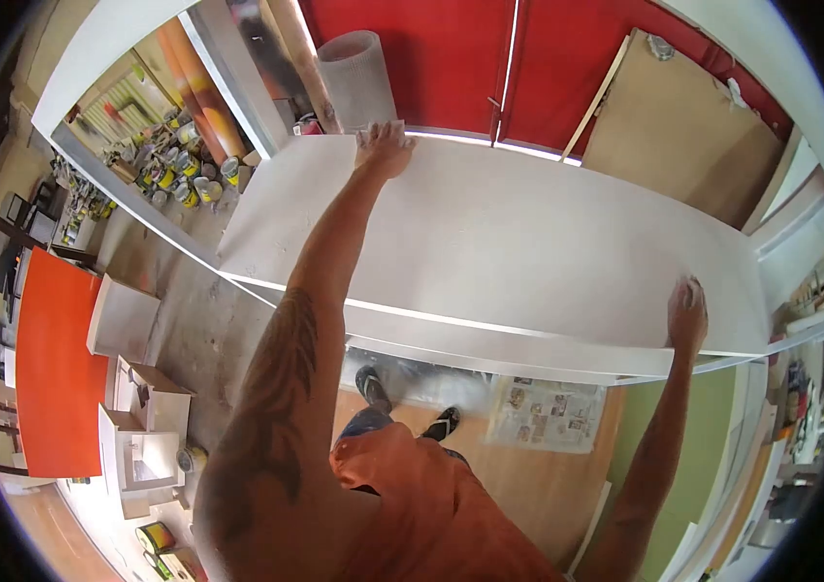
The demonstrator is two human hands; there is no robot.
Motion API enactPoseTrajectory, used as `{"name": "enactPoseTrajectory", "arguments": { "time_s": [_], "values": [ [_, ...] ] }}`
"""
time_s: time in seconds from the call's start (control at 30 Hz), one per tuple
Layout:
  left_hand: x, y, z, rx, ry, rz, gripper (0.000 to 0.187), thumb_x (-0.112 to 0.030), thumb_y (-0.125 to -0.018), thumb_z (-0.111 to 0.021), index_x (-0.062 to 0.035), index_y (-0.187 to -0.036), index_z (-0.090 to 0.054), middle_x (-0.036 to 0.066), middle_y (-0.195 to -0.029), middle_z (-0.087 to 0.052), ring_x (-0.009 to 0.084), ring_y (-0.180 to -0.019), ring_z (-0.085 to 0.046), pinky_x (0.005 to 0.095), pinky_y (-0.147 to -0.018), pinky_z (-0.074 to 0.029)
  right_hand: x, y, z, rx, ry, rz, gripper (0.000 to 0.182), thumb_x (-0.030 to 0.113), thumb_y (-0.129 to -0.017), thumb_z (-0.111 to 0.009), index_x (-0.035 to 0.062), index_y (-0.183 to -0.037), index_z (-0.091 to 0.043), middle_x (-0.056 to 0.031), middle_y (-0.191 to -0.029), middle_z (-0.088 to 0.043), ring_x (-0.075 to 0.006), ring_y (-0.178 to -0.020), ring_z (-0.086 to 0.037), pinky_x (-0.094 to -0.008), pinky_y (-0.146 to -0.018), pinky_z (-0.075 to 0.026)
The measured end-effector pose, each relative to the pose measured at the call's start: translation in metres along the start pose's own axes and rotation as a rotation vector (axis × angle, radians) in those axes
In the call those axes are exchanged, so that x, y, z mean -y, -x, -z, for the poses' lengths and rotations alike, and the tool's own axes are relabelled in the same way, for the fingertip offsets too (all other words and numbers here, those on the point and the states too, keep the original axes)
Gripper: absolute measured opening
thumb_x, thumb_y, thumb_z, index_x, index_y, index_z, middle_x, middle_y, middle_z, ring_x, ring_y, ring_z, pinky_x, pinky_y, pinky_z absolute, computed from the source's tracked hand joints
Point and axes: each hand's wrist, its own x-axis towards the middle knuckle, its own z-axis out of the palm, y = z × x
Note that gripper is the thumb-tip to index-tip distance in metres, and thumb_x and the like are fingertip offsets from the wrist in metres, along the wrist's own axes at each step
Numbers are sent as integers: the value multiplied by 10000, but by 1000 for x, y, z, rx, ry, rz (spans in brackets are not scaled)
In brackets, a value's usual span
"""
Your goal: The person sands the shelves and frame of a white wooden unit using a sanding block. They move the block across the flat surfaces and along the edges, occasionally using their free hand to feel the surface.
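Observation:
A long white panel (489, 233) lies in front of me, its surface dusty in places. My left hand (385, 148) rests at its far edge, fingers stretched out and pale with dust. Near the panel's right end, my right hand (688, 312) is closed, its fingers curled and whitened. Whatever may be under those fingers is too small to make out. Below the near edge runs a second white board (489, 341), part of the same piece.
Red doors (431, 68) stand behind, with a pale roll (357, 78) and a brown board (680, 126) leaning there. Paint cans (184, 175) crowd the left floor. An orange panel (58, 364) and white cabinets (145, 427) are at left. Newspaper (546, 415) lies near my feet.

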Motion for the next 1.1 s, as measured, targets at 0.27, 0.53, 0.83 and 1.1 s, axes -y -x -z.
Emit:
{"name": "enactPoseTrajectory", "arguments": {
  "time_s": [0.27, 0.53, 0.83, 1.1],
  "values": [
    [38, 252, 44, -16, -4, -273, 693, -431, -1007, -558, -77, -1572, -371, 157, -1652, -316, 394, -1527, -274, 628, -1198, -258, -5, -1, 1, 23, 28, -3, 391, 375, -1059, -520, 101, -1315, -631, -134, -1399, -631, -355, -1280, -597, -433, -1062, -478],
    [44, 96, 6, 24, -42, -169, 693, -511, -1050, -426, -117, -1606, -303, 125, -1692, -243, 377, -1563, -178, 689, -1200, -196, 2, -2, -1, -3, 65, -22, 417, 385, -1052, -517, 114, -1356, -609, -117, -1421, -621, -359, -1293, -588, -448, -1069, -471],
    [30, 116, 4, -2, -16, -109, 684, -497, -1067, -394, -84, -1604, -303, 133, -1698, -227, 345, -1572, -180, 639, -1235, -171, -17, 0, -4, 56, 62, -2, 421, 376, -1045, -524, 99, -1351, -609, -126, -1429, -610, -353, -1301, -579, -441, -1089, -465],
    [43, 249, 46, 46, -74, -115, 698, -491, -1037, -491, -68, -1574, -355, 148, -1677, -264, 381, -1555, -213, 727, -1174, -211, 9, 2, 3, 30, 118, -63, 449, 415, -1038, -531, 95, -1340, -619, -124, -1444, -600, -355, -1310, -571, -442, -1088, -460]
  ]
}}
